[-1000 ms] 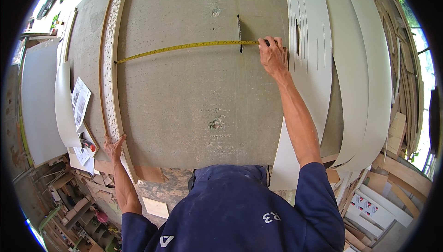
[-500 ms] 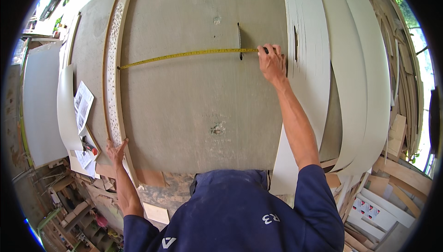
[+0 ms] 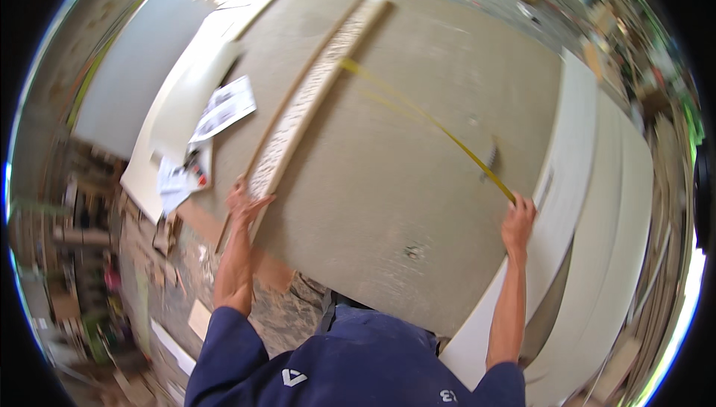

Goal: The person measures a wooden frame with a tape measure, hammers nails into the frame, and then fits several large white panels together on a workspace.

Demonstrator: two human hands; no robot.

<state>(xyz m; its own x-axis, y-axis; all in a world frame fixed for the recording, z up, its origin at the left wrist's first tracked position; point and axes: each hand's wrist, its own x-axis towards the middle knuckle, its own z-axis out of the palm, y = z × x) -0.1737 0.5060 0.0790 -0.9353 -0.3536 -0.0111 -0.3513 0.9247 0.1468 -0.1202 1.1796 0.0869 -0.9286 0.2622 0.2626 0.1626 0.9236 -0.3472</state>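
Note:
My right hand is closed on a tape measure beside the white sheet; the case is mostly hidden by my fingers. Its yellow blade stretches up and left over the grey-brown board, its far end blurred near a long narrow piece with wooden edges and a speckled middle. Across the near end of that piece lies my left hand, thumb on one side and fingers on the other, gripping it. Under the blade, near my right hand, a small narrow grey object lies on the board.
White sheets overlap along the board's right side. To the left are printed papers, a tool with red on it and a pale panel. Stacked wood strips stand far right; scraps litter the floor.
The view has turned, so the board appears slanted. The tape blade's far end has shifted up along the narrow piece and is blurred. Both hands keep their grips.

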